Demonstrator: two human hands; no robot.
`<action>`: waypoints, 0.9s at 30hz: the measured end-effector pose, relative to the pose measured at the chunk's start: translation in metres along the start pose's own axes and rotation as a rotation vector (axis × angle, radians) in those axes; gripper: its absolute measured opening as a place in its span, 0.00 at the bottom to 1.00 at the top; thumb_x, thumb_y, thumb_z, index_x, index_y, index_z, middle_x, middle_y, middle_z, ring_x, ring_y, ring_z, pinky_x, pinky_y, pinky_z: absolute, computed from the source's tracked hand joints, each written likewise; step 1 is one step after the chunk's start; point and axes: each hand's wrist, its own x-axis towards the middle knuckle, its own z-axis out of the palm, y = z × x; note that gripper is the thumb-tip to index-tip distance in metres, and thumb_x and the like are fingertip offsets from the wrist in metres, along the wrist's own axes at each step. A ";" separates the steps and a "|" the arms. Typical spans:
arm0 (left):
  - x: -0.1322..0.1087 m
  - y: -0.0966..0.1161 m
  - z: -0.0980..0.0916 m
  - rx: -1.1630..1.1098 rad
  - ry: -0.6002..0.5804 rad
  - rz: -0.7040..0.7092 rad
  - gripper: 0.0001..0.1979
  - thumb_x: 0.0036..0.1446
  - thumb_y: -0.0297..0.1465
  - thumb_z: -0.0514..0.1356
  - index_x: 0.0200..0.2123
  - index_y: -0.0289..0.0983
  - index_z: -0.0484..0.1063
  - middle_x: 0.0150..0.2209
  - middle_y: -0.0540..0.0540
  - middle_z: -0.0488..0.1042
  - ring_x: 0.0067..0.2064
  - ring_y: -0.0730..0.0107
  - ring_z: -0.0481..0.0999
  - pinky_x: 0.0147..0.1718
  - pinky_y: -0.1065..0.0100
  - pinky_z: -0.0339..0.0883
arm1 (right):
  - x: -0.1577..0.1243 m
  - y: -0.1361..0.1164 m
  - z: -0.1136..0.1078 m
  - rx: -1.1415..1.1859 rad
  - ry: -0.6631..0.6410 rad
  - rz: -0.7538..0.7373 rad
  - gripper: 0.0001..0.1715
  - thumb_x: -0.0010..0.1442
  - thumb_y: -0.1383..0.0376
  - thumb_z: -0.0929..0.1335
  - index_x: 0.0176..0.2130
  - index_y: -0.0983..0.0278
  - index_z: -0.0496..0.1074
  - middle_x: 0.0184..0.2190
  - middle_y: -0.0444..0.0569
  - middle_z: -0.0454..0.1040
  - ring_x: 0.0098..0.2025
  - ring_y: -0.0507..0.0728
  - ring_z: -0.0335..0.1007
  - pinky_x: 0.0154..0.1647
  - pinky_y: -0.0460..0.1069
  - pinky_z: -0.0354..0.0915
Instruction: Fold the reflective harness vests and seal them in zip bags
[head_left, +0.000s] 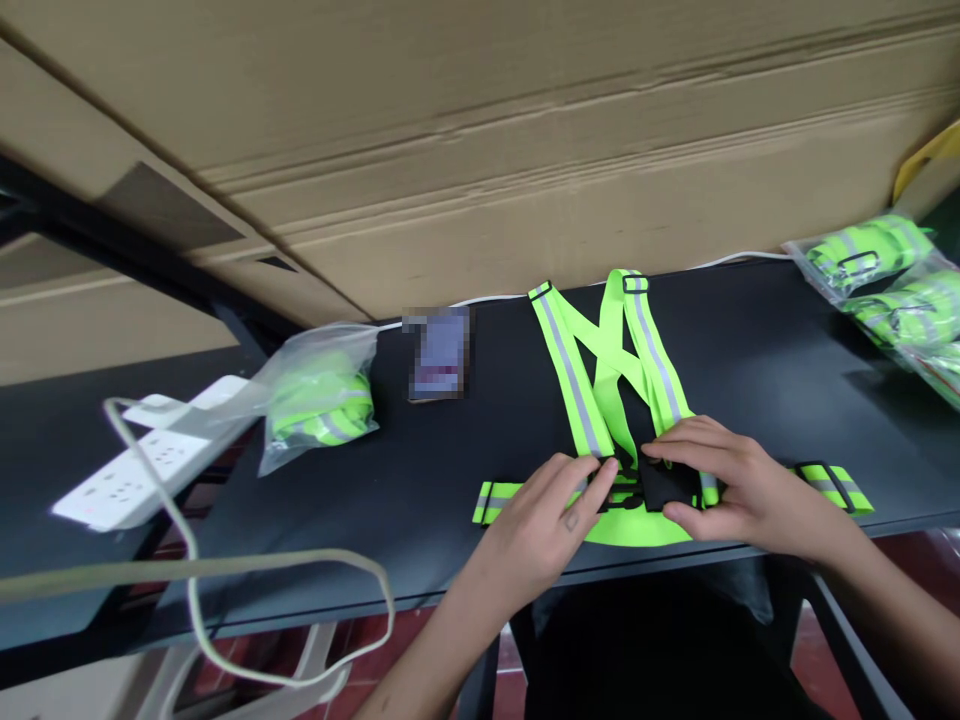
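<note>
A lime-green reflective harness (609, 345) lies flat on a black tabletop (420, 480), its lower end directly under a worker's two hands. Its long axis runs away from the hands, the paired straps crossing beyond the fingertips, while the waistband (499, 498) runs crosswise along the near edge, emerging past either wrist. Between the hands sits a black buckle (624, 495), close to both; whether it is fully fastened cannot be told. The right hand (739, 487) grasps a black panel (670, 488) just right of the buckle, thumb on the near side, fingers on the far. The left hand (551, 512), fingers bent, holds the harness where the left strap meets the waistband, its fingertips near the buckle's other side. Farther left of the left hand are a pixelated object (441, 352), a bagged green bundle (322, 400) and a white power strip (150, 465). Beyond the right hand, more bagged bundles (866, 255) lie on the tabletop; cardboard (525, 150) stands behind.
</note>
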 end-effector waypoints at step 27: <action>0.022 0.024 0.016 -0.486 0.358 -0.416 0.32 0.68 0.52 0.42 0.67 0.40 0.57 0.58 0.36 0.62 0.60 0.46 0.63 0.57 0.45 0.62 | -0.010 -0.005 0.014 0.122 -0.073 0.175 0.30 0.61 0.58 0.72 0.60 0.59 0.63 0.53 0.53 0.77 0.50 0.60 0.78 0.51 0.54 0.75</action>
